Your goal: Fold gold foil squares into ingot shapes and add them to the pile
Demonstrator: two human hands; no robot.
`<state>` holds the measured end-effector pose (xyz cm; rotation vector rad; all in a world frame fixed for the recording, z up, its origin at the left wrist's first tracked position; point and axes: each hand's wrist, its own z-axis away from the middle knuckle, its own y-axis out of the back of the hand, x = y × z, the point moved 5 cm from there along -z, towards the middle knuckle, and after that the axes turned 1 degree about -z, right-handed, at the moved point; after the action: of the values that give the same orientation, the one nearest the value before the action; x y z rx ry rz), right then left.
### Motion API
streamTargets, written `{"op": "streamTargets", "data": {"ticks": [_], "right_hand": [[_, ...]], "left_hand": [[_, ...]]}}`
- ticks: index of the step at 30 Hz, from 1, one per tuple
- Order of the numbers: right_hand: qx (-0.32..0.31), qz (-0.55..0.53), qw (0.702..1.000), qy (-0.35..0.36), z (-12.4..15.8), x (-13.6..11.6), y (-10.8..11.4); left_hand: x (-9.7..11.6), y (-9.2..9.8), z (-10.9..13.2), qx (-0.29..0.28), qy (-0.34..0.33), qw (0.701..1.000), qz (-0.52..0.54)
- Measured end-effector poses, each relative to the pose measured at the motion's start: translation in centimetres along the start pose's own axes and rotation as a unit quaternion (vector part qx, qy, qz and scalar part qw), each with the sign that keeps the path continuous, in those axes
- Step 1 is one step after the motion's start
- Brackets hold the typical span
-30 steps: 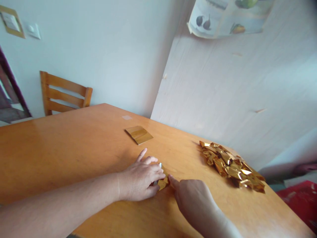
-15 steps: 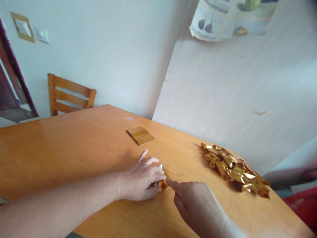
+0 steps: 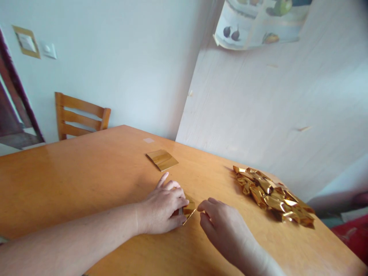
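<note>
My left hand (image 3: 166, 207) lies on a small piece of gold foil paper (image 3: 189, 209) and holds it down on the wooden table. Its thumb and fingertips press on the foil, and one outer finger is lifted. Part of the paper is hidden under the hand; a bright edge shows on its right side. Just right of that edge is my right hand (image 3: 222, 226), fingers curled in, with nothing visible in them. Beyond my left hand lies a flat stack of square gold foil paper (image 3: 162, 160).
A heap of folded gold foil pieces (image 3: 273, 195) lies at the table's right. The tabletop (image 3: 86, 172) runs to the wall, with a wooden chair (image 3: 82, 115) at its far left edge. Red material (image 3: 352, 237) shows beyond the right edge.
My right hand has drawn its pointing index finger back from the foil and curled it. The foil's right edge now stands up slightly. My left hand stays on the paper.
</note>
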<state>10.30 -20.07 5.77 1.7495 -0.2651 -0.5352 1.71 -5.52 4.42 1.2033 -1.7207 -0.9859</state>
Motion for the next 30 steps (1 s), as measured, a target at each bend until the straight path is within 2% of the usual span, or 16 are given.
{"op": "streamTargets", "data": {"ticks": [3, 6, 15, 20, 30], "right_hand": [[0.012, -0.042, 0.999, 0.013, -0.3, -0.5, -0.6], [-0.003, -0.054, 0.998, 0.014, -0.7, -1.0, -1.3], [-0.031, 0.011, 0.999, 0.009, -0.9, -1.2, -1.9], [-0.031, 0.047, 0.998, 0.014, -1.0, -0.9, -2.0], [-0.023, 0.029, 0.999, 0.009, -0.9, -0.8, -2.3]], "left_hand": [[-0.2, -0.1, 0.1, 0.001, 0.023, 1.0, -0.01], [-0.4, -0.2, 0.1, -0.002, 0.035, 0.999, -0.019], [-0.6, -0.3, 0.2, -0.006, 0.036, 0.999, -0.028], [-1.4, -0.4, 0.0, -0.009, 0.043, 0.999, -0.017], [-2.8, -1.2, -0.3, 0.024, 0.039, 0.999, 0.003]]}}
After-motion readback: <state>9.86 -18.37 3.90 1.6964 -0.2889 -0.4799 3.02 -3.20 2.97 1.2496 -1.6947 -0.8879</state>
